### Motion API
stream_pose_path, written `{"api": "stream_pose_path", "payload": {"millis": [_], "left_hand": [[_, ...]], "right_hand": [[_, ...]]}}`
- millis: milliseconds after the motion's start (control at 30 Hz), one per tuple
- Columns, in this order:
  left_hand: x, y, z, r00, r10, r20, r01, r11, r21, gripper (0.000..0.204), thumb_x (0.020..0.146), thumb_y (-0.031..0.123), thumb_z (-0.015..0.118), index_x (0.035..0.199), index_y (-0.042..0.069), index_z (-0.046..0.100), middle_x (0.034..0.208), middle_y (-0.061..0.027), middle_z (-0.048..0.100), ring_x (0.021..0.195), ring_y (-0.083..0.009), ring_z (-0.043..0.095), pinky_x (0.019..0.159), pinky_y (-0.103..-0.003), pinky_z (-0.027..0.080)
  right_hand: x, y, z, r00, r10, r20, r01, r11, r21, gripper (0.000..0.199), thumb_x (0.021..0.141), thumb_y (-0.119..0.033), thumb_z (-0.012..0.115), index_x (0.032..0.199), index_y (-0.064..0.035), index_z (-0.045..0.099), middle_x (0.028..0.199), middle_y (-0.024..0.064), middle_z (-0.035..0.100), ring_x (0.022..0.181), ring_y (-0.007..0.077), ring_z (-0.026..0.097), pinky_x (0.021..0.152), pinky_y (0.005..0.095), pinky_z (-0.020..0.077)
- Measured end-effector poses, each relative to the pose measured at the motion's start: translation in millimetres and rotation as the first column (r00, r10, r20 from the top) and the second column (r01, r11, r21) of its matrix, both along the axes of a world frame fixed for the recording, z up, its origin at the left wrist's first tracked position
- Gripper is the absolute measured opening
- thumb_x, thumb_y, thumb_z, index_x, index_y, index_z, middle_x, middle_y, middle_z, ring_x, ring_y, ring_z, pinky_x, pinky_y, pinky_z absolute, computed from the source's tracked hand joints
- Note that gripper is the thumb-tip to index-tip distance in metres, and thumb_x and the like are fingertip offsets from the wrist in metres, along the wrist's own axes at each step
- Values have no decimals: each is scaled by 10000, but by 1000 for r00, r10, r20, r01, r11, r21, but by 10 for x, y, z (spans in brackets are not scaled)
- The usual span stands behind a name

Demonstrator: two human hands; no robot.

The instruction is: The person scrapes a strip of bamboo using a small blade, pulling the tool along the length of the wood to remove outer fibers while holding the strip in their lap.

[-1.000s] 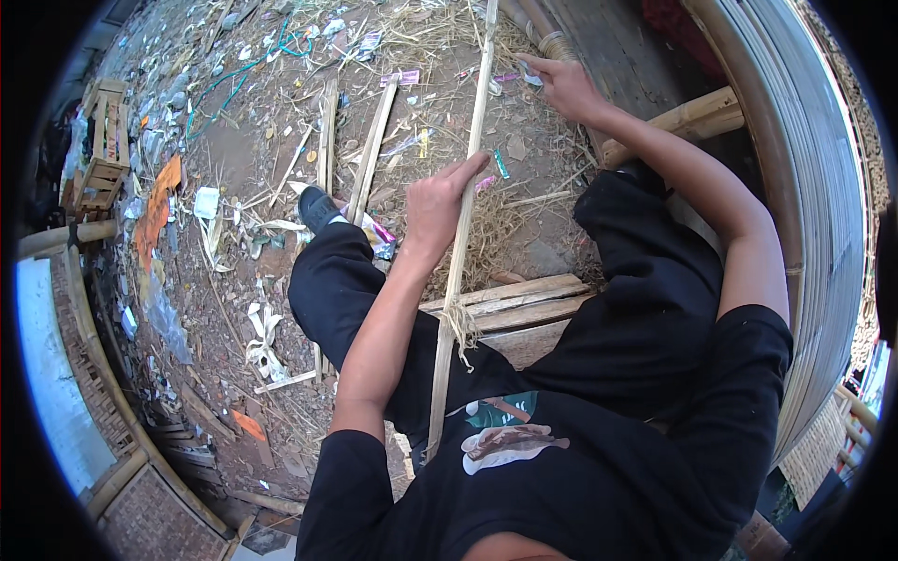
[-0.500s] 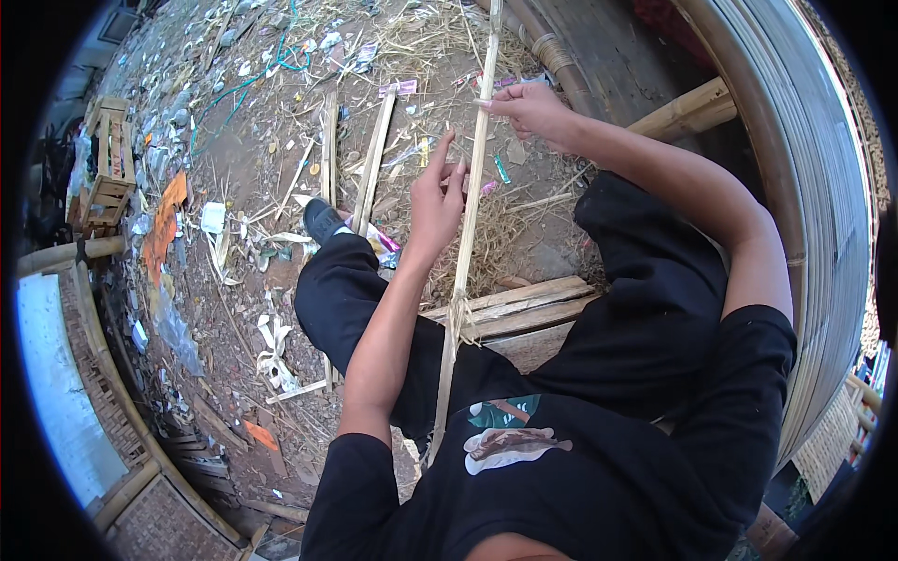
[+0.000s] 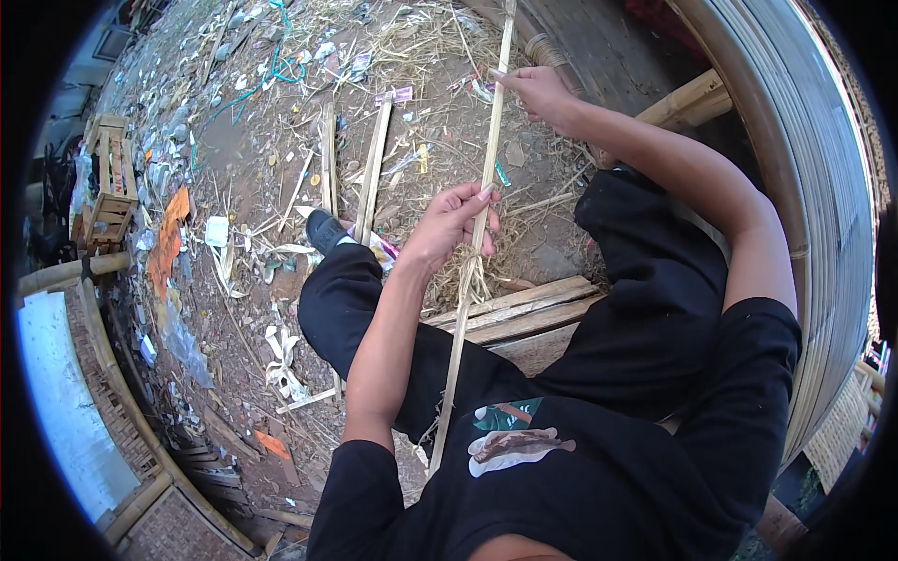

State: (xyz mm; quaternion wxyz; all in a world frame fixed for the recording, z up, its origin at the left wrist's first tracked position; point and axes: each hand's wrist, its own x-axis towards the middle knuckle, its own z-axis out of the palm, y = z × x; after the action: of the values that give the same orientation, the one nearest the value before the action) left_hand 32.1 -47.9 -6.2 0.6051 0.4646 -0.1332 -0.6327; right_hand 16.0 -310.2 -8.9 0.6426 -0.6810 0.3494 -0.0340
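Note:
A long, thin bamboo strip (image 3: 495, 131) runs from the top edge down past my lap, tilted slightly. My left hand (image 3: 456, 221) is closed around its middle, thumb on the front and fingers curled behind. Farther up, my right hand (image 3: 538, 92) pinches the same strip between thumb and fingertips. Just below my left hand, frayed fibres (image 3: 472, 277) hang from the strip. Its lower end passes over my black trousers (image 3: 477, 374) beside my shirt.
Split bamboo pieces (image 3: 524, 311) lie between my legs, and more strips (image 3: 374, 168) rest by my left foot (image 3: 324, 231). Litter and shavings cover the dirt ground. A wooden crate (image 3: 114, 178) stands at far left. A curved bamboo structure (image 3: 823, 206) rises close on my right.
My left hand has gone from loose, extended fingers beside the strip to gripping it. My right hand, still pinching, has shifted slightly up and right; the frayed part has moved up.

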Motion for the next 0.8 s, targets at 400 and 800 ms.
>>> {"api": "stream_pose_path", "payload": {"millis": [400, 800], "left_hand": [[-115, -32, 131, 991, 14, 133, -26, 995, 94, 184, 950, 183, 592, 969, 0, 588, 810, -119, 681, 537, -191, 664, 457, -270, 543], [-181, 19, 85, 939, 179, 292, -180, 983, -22, 151, 890, 89, 650, 806, -13, 575, 623, -77, 634, 432, -125, 572, 403, -246, 458]], "right_hand": [[74, -88, 194, 997, -49, -64, 44, 996, -74, 259, 896, -278, 664, 789, -54, 591, 559, -60, 331, 423, 59, 276, 377, 256, 230], [123, -470, 182, 988, -101, 116, 102, 995, -2, 302, 897, -312, 645, 762, -47, 598, 539, -64, 277, 440, 68, 267, 410, 276, 233]]}}
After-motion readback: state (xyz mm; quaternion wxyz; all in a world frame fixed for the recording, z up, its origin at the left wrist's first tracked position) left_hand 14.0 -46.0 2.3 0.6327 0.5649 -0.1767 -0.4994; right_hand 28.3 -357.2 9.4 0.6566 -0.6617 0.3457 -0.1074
